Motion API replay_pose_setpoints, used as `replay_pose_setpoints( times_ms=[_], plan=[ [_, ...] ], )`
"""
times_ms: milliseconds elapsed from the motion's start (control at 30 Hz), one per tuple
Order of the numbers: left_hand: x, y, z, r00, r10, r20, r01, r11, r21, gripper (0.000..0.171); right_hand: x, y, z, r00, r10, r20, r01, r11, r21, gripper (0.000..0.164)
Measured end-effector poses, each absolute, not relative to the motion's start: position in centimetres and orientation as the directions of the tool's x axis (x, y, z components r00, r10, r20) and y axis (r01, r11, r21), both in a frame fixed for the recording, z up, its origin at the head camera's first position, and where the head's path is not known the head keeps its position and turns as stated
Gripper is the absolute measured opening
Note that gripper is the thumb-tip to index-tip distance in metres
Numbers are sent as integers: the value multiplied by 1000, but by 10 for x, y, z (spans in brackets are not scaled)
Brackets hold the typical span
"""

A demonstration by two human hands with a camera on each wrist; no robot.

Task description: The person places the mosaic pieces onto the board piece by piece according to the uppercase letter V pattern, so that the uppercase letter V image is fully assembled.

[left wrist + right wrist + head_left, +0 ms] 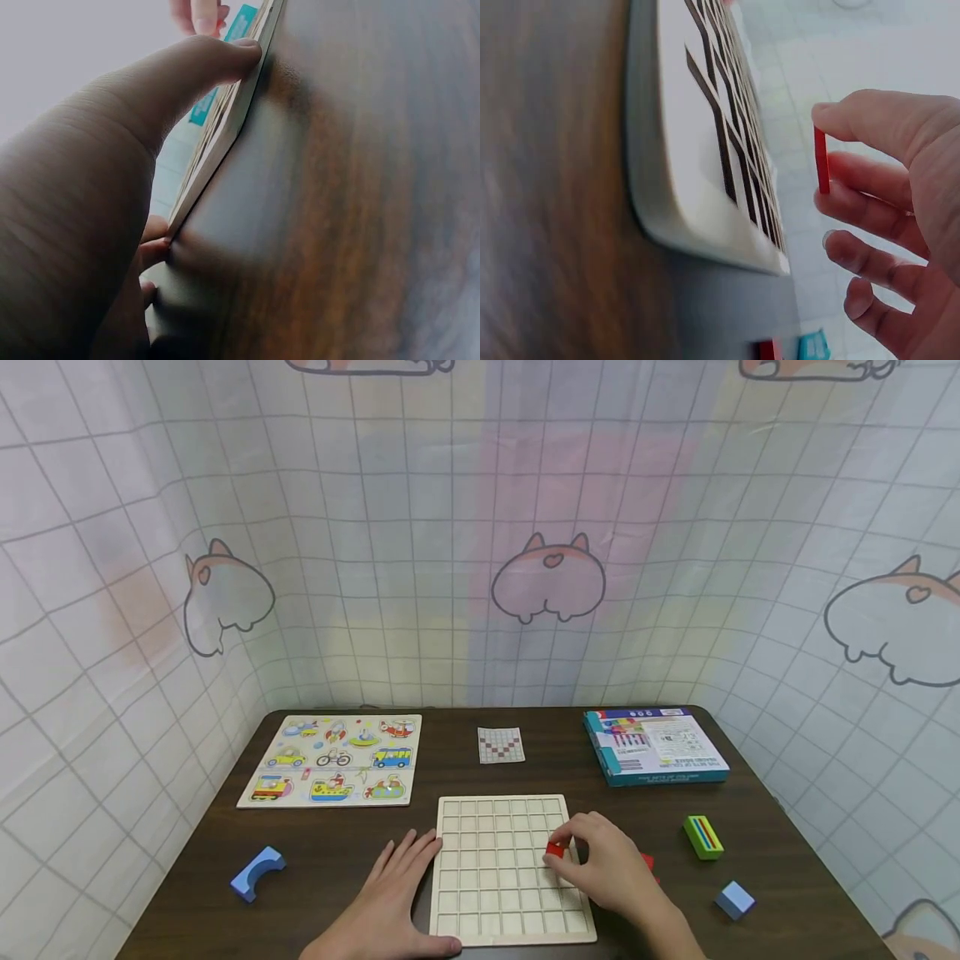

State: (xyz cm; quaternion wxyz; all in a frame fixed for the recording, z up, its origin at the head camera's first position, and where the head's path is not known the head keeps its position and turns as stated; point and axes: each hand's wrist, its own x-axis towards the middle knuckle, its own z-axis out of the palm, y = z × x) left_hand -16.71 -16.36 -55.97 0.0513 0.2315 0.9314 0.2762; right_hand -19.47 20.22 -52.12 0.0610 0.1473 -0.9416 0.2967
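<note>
A pale wooden grid board (487, 881) lies flat on the dark table, its squares bare. My left hand (397, 893) rests at the board's left side, fingers spread and straight, the fingertips at its left edge and the thumb along its front left corner. In the left wrist view the thumb (217, 60) touches the board's edge (225, 139). My right hand (607, 864) pinches a thin red square tile (555, 849) between thumb and fingers, over the board's right side. The right wrist view shows the tile (822, 161) edge-on, above the board (697, 172).
Red pieces (648, 861) lie partly hidden behind my right hand. Further right are a green striped block (703, 837) and a blue cube (735, 900). A blue arch block (257, 872) sits left. Behind are a picture puzzle board (333, 760), a small pattern card (501, 746) and a flat box (656, 746).
</note>
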Motion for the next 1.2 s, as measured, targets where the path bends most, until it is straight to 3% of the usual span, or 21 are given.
replay_pose_setpoints(
  times_ms=[533,833,1200],
  plan=[
    [-168,-163,-564,-896,444,25,385,747,542,140,-178,178,-521,-887,-369,276,-461,689,-560,17],
    [-166,-162,-562,-894,445,54,405,749,525,138,-175,168,-523,-886,-417,202,-452,679,-578,15],
    [-164,-162,-560,-893,448,53,409,756,511,138,-174,159,-528,-834,-518,189,-520,624,-584,15]
  ],
)
